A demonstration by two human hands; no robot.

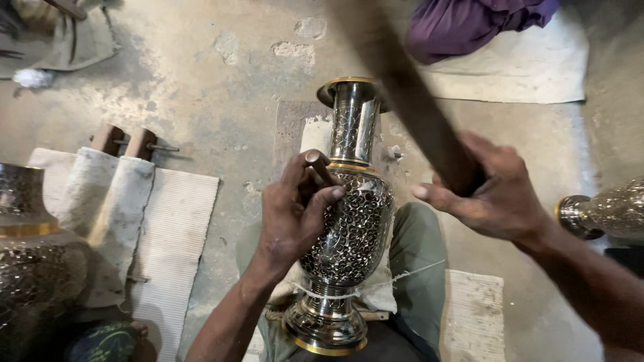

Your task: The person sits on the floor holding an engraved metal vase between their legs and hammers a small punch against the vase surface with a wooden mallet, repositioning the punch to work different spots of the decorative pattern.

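A tall engraved metal vase (352,228) with a dark patterned body and gold rims lies tilted across my lap, its mouth pointing away from me. My left hand (295,211) rests on the vase's shoulder, fingers pinched around a small dark tool pressed against the surface. My right hand (496,194) grips the lower end of a dark wooden stick (409,100), which rises blurred toward the top of the view, above and to the right of the vase's neck.
A second engraved vase (30,255) stands at the left edge, and part of a third (607,211) lies at the right. A padded wooden rest (117,181) sits on a white mat (174,228). Purple cloth (469,23) lies on another mat on the concrete floor.
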